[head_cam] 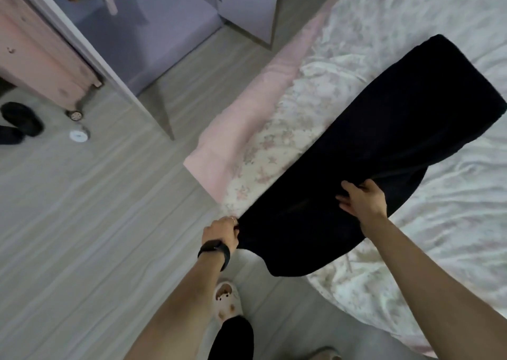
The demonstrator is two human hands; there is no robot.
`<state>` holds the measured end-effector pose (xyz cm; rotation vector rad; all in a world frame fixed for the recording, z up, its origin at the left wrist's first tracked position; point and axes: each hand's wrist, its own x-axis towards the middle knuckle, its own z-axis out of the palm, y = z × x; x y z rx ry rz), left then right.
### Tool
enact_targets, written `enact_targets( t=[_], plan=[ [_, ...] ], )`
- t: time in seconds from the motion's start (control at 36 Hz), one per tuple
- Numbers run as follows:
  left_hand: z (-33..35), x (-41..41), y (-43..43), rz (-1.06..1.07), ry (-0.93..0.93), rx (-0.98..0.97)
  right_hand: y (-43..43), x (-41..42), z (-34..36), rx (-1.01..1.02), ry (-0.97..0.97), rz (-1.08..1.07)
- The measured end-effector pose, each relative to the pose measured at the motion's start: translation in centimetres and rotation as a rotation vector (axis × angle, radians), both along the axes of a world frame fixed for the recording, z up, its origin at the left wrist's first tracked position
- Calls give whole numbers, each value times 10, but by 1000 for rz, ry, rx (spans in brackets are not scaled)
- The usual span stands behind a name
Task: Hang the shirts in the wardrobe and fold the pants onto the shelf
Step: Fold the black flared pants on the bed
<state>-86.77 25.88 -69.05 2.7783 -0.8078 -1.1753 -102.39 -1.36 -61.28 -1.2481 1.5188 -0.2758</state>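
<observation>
Both hands [290,217] grip black pants [370,145] over the bed [439,222].

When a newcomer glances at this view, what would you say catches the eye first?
The large black garment dominates the view, stretched over the floral bed on the right. The left hand grips its near edge and the right hand holds it further along. At the top, the open lilac wardrobe stands beside a pink drawer unit, with black slippers on the floor at the left edge.
</observation>
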Motion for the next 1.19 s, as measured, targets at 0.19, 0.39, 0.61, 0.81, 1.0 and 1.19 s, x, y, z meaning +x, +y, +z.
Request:
enact_targets(
  t=[0.19, 0.39, 0.61, 0.81, 1.0, 1.19],
  plan=[
    [27, -7, -50, -275, 112, -81, -4, -17, 3, 109, 94, 59],
    [94, -26, -156, -400, 135, -244, -26, -34, 30, 109, 72, 23],
    [110, -62, -255, -544, -14, -234, -102, -54, 29, 168, 4, -135],
    [106, -65, -274, -409, -175, -309, -164, -51, 26, 96, 24, -239],
    [100, -23, -271, -31, -192, -210, -196, 24, 26, -8, -99, 69],
    [95, -13, -281, 67, -218, -83, -210, 54, 1, 78, -50, 245]
  ],
)
